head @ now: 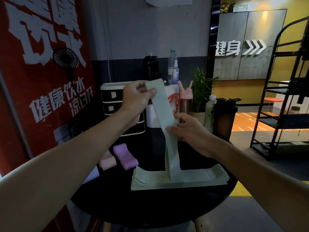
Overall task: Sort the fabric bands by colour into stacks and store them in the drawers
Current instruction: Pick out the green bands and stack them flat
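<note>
A pale green fabric band [163, 108] hangs upright above the round black table [150, 208]. My left hand [137, 101] pinches its top end. My right hand [189, 129] pinches it about halfway down, and its lower end touches a flat stack of pale green bands [200, 177] on the table. A folded purple band [124, 155] and a folded pink band [107, 163] lie left of the stack. A small black drawer unit with white trim [112, 104] stands at the back of the table, its drawers shut, partly hidden by my left hand.
Behind the drawers stand a dark pump bottle [151, 67], a clear water bottle [173, 66], a pink bottle [184, 99], a potted plant [200, 91] and a dark shaker [224, 118]. A red wall with a small fan [65, 58] is left; a metal rack [284, 101] is right.
</note>
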A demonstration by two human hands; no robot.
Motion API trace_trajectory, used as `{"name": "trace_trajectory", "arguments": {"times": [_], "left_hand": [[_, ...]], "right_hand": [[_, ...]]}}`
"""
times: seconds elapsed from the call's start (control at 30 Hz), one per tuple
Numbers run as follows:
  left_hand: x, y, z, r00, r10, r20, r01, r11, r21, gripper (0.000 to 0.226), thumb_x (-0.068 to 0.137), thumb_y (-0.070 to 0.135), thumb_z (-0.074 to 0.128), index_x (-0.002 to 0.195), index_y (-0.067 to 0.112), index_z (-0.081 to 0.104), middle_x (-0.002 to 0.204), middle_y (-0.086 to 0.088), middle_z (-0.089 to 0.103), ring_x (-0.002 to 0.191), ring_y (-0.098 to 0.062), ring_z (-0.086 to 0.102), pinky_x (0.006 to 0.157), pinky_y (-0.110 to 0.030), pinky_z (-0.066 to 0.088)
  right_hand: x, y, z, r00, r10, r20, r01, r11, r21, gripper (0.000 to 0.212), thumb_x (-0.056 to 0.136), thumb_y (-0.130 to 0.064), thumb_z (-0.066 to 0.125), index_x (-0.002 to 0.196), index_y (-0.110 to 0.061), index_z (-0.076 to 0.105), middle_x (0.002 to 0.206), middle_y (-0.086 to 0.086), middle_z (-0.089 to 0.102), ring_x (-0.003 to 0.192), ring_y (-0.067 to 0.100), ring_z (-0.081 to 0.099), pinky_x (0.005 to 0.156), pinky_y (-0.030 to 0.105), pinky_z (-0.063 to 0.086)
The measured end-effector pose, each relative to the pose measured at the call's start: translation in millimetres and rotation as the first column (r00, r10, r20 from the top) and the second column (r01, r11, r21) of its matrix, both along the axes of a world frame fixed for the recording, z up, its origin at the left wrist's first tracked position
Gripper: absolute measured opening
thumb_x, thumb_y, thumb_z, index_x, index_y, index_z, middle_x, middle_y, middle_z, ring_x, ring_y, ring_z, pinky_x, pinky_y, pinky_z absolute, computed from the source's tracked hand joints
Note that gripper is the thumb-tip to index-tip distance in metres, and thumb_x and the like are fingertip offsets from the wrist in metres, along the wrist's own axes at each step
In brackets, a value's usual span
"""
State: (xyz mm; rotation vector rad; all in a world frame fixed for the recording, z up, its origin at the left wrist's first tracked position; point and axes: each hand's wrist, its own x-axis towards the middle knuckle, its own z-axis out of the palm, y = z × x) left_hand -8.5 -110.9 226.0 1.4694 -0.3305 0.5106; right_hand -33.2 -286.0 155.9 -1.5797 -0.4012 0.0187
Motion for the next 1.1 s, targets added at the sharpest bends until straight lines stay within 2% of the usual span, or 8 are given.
{"name": "trace_trajectory", "arguments": {"times": [0.17, 0.37, 0.5, 0.63, 0.77, 0.9, 0.97, 1.1], "left_hand": [[4, 17, -3, 0.996, 0.091, -0.016, -0.092, 0.991, -0.102, 0.021, 0.088, -0.004, 0.068, 0.099, 0.013, 0.061, 0.086, -0.004, 0.073, 0.084, -0.019, 0.073, 0.083, -0.046, 0.060], [-3, 39, -20, 0.990, 0.136, -0.021, -0.138, 0.981, -0.138, 0.026, 0.090, -0.006, 0.064, 0.105, 0.013, 0.054, 0.095, -0.010, 0.067, 0.094, -0.025, 0.071, 0.077, -0.037, 0.061], [-6, 52, -42, 0.984, 0.165, -0.070, -0.173, 0.977, -0.122, 0.015, 0.092, -0.006, 0.060, 0.098, 0.008, 0.064, 0.108, -0.010, 0.063, 0.100, -0.020, 0.067, 0.074, -0.026, 0.059], [-15, 59, -73, 0.975, 0.180, -0.127, -0.189, 0.980, -0.066, 0.016, 0.091, -0.006, 0.061, 0.093, 0.008, 0.069, 0.109, -0.017, 0.067, 0.096, -0.023, 0.070, 0.073, -0.028, 0.060], [-30, 59, -108, 0.965, 0.210, -0.156, -0.207, 0.978, 0.035, 0.015, 0.091, -0.003, 0.063, 0.091, 0.010, 0.071, 0.096, -0.013, 0.070, 0.080, -0.019, 0.070, 0.067, -0.025, 0.059], [-39, 60, -146, 0.963, 0.262, -0.061, -0.231, 0.922, 0.311, 0.026, 0.091, 0.000, 0.063, 0.081, 0.023, 0.070, 0.081, 0.000, 0.070, 0.070, -0.004, 0.063, 0.068, -0.016, 0.050], [-41, 60, -160, 0.968, 0.251, -0.022, -0.217, 0.874, 0.434, 0.030, 0.092, 0.001, 0.063, 0.077, 0.027, 0.069, 0.076, 0.005, 0.068, 0.064, 0.005, 0.061, 0.061, -0.008, 0.044], [-44, 63, -179, 0.968, 0.249, 0.001, -0.205, 0.798, 0.567, 0.029, 0.091, 0.010, 0.067, 0.078, 0.035, 0.069, 0.076, 0.010, 0.070, 0.068, 0.003, 0.060, 0.060, -0.008, 0.042]], "right_hand": [[-7, -13, -15, 0.997, 0.040, -0.071, -0.044, 0.998, -0.055, 0.039, 0.088, -0.009, 0.068, 0.124, -0.011, 0.055, 0.107, 0.013, 0.072, 0.099, 0.025, 0.070, 0.084, 0.035, 0.057], [-19, -43, -33, 0.985, 0.043, -0.165, -0.074, 0.980, -0.187, 0.030, 0.088, -0.014, 0.067, 0.117, -0.010, 0.062, 0.105, 0.017, 0.072, 0.098, 0.033, 0.069, 0.083, 0.038, 0.057], [-21, -69, -41, 0.984, -0.043, -0.170, 0.011, 0.984, -0.180, 0.031, 0.086, -0.011, 0.067, 0.116, -0.009, 0.062, 0.102, 0.017, 0.069, 0.090, 0.026, 0.067, 0.076, 0.031, 0.054], [-21, -91, -44, 0.970, -0.178, -0.164, 0.166, 0.983, -0.084, 0.032, 0.083, -0.009, 0.068, 0.113, -0.003, 0.060, 0.099, 0.016, 0.066, 0.085, 0.023, 0.067, 0.070, 0.030, 0.057], [-21, -102, -51, 0.941, -0.320, -0.112, 0.300, 0.940, -0.160, 0.021, 0.088, -0.006, 0.067, 0.108, -0.007, 0.060, 0.089, 0.009, 0.068, 0.074, 0.015, 0.066, 0.057, 0.023, 0.054], [-16, -109, -69, 0.917, -0.398, 0.029, 0.379, 0.847, -0.371, 0.015, 0.088, -0.006, 0.068, 0.101, -0.009, 0.063, 0.085, 0.007, 0.065, 0.079, 0.020, 0.063, 0.065, 0.028, 0.049], [-11, -111, -77, 0.907, -0.416, 0.067, 0.402, 0.807, -0.432, 0.012, 0.087, -0.007, 0.069, 0.094, -0.014, 0.064, 0.085, 0.007, 0.064, 0.081, 0.024, 0.062, 0.068, 0.032, 0.047], [-2, -118, -98, 0.894, -0.426, 0.141, 0.433, 0.734, -0.523, 0.021, 0.084, -0.012, 0.073, 0.082, -0.029, 0.061, 0.089, 0.010, 0.062, 0.082, 0.029, 0.062, 0.070, 0.041, 0.050]]}}
